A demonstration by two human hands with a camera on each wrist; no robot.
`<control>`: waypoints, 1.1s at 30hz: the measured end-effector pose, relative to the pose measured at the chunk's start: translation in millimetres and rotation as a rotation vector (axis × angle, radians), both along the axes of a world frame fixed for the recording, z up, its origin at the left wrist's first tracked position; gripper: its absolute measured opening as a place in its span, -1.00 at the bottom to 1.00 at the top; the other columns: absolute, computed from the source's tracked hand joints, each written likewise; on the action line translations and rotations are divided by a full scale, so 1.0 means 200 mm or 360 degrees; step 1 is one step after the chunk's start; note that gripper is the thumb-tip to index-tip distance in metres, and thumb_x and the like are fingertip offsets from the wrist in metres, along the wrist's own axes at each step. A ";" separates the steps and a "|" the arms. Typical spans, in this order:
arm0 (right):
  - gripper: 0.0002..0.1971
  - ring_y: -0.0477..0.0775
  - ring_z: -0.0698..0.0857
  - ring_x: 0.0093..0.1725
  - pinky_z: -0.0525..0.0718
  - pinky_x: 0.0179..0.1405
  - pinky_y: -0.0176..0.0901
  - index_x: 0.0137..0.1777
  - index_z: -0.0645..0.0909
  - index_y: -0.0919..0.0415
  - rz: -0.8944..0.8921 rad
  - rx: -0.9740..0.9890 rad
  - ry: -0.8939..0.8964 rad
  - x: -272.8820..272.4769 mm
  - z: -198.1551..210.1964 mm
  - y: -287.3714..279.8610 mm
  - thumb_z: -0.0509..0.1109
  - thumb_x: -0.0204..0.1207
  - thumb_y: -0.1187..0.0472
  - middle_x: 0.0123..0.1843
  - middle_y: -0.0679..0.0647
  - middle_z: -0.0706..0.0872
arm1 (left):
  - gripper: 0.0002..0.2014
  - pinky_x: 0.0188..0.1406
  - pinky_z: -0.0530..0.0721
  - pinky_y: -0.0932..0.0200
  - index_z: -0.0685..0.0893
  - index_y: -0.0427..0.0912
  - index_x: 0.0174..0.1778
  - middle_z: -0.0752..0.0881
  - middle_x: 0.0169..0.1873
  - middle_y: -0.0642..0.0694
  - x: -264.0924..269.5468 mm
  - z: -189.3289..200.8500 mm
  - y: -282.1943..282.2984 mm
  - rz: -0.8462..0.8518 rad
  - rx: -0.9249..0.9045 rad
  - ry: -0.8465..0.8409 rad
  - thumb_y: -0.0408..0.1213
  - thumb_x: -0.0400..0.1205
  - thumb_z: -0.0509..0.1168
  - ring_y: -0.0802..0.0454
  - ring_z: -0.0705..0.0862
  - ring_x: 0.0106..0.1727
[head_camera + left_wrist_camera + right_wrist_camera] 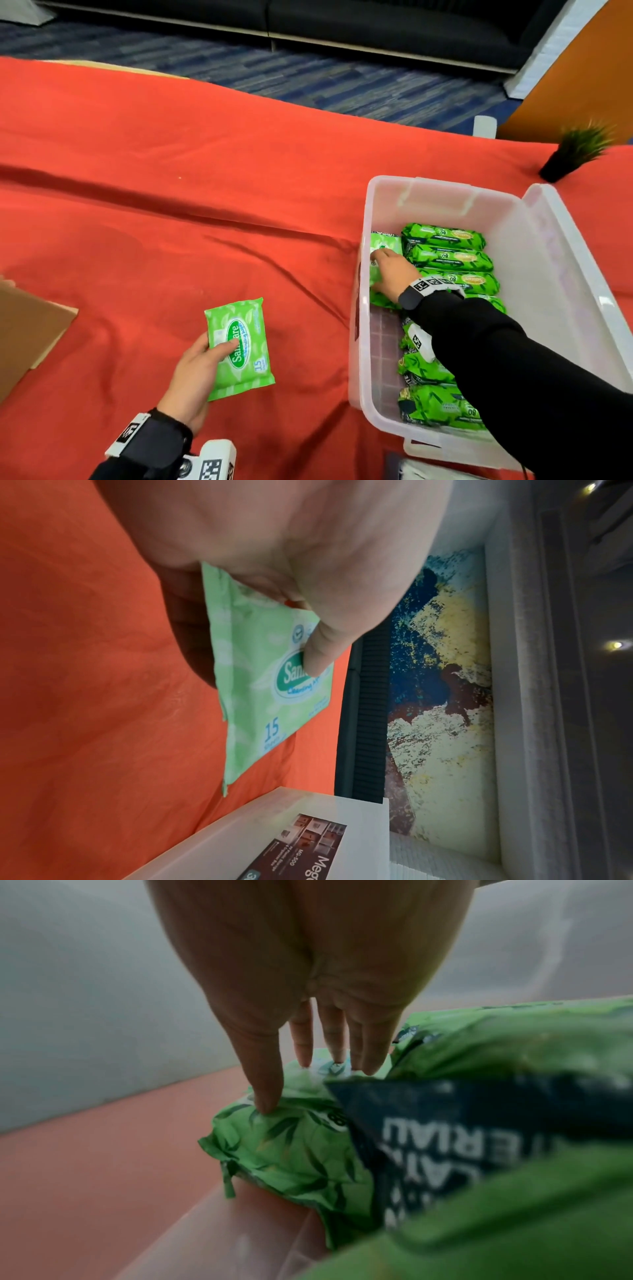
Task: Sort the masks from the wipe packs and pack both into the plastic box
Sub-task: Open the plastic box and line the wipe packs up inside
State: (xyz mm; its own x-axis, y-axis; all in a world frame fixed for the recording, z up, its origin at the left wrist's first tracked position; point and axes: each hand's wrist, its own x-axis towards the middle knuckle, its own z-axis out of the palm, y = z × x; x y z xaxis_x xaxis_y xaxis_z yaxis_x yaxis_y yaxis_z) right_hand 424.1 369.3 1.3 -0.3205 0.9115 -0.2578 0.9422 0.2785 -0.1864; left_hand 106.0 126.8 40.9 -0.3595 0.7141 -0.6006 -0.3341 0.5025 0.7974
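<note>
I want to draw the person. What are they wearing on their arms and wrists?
Both arms wear long black sleeves. The right wrist has a dark watch-like band and a white strap printed with black square codes. The left wrist has a dark band, a white coded tag, and a white coded block.

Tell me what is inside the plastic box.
The plastic box holds a row of dark green wipe packs and light green packs under the right hand. The sleeve covers some packs; no masks visible.

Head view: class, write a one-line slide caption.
Left hand holds a wipe pack while right hand presses another into the box.
</note>
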 end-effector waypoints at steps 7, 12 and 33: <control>-0.44 0.17 0.68 0.38 0.63 0.31 -0.04 0.46 0.62 0.17 -0.0500 0.0058 0.0751 0.04 0.26 -0.02 0.64 0.46 0.16 0.39 0.13 0.73 | -0.72 0.23 0.67 -0.31 0.79 -0.13 0.19 0.84 0.11 -0.27 0.03 0.15 0.02 -0.0150 0.0156 -0.0041 -0.49 0.65 0.32 -0.36 0.80 0.14; -0.92 0.11 0.75 0.05 0.68 0.00 -0.07 0.08 0.70 0.16 -0.0827 -0.0150 0.1844 -0.06 0.78 -0.15 0.47 0.64 0.28 0.05 0.12 0.78 | -0.65 0.27 0.66 -0.28 0.70 -0.23 0.29 0.79 0.20 -0.37 0.16 0.36 0.12 -0.0378 0.0495 -0.0093 -0.52 0.59 0.38 -0.26 0.78 0.11; -0.86 0.03 0.63 -0.39 0.57 -0.50 -0.18 -0.15 0.62 0.16 -0.1452 -0.0304 0.1796 0.23 0.77 -0.11 0.52 0.58 0.32 -0.18 0.10 0.68 | -0.89 -0.43 0.60 0.21 0.74 -0.22 -0.10 0.79 -0.34 -0.16 0.55 0.51 0.31 -0.0807 0.0717 0.0222 -0.50 0.66 0.39 -0.03 0.76 -0.32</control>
